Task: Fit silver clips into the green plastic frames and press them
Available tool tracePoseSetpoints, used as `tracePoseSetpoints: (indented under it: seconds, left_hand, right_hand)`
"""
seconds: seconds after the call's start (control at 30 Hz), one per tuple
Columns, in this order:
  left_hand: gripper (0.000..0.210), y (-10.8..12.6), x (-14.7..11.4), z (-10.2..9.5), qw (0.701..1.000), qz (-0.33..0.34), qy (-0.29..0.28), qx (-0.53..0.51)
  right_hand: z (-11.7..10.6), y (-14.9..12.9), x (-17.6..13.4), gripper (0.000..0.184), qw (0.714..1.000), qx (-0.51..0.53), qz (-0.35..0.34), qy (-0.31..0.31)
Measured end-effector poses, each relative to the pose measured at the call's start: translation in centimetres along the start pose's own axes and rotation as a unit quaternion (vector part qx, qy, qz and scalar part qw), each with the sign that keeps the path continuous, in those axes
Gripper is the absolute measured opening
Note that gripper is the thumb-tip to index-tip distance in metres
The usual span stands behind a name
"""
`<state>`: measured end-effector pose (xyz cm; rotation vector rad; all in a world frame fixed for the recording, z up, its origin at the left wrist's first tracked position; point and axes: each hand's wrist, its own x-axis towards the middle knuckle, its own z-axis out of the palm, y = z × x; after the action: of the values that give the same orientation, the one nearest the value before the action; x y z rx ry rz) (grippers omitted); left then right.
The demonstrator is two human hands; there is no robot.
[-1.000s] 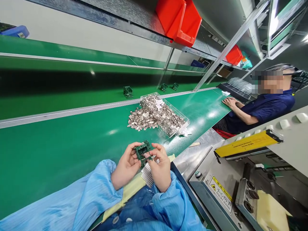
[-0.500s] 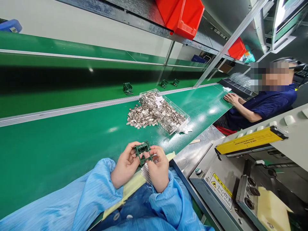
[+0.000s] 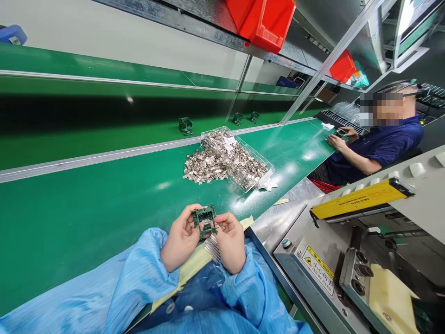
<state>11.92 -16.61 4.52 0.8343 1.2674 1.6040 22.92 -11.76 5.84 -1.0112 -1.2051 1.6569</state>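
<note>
Near the table's front edge, a small green open-framed part (image 3: 205,211), like a circuit-board frame, sits between my two hands. My left hand (image 3: 181,239) is closed on its left side, thumb below and fingers behind. My right hand (image 3: 230,241) has its fingers pinched at the part's right edge; whether a small piece is also between them is hidden. Just under the part and by my right palm lies a clear ribbed strip (image 3: 212,247) with rows of small bits. Beyond my hands, small silvery metal pieces (image 3: 205,166) are heaped beside and inside a tilted clear plastic box (image 3: 266,178).
Several similar green parts (image 3: 186,125) stand along the back ledge. A machine with a yellow bar (image 3: 361,198) and a warning label is on the right. A co-worker in dark blue (image 3: 378,148) handles a part farther along. Red bins (image 3: 267,25) sit on the shelf above.
The green part has been tipped so its opening faces me more. My right thumb has drawn back from its front to the right edge. The co-worker now has a part in hand.
</note>
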Motion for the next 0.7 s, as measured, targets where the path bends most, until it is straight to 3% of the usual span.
tracePoseSetpoints:
  seconds: [0.47, 0.57, 0.7]
  left_hand:
    - [0.035, 0.7, -2.3, 0.9, 0.998, 0.018, -0.036, 0.049]
    - [0.038, 0.9, -2.5, 1.0, 0.997, 0.006, -0.057, 0.055]
    - [0.049, 1.2, -1.5, 0.9, 0.998, -0.027, -0.043, 0.023]
  right_hand:
    - [-0.8, -0.8, -3.1, 0.029, 0.999, 0.008, -0.011, 0.029]
    - [-2.7, -0.9, -3.7, 0.029, 0.998, 0.007, -0.041, 0.042]
    - [-7.3, 0.9, -4.3, 0.038, 0.991, -0.036, -0.06, 0.114]
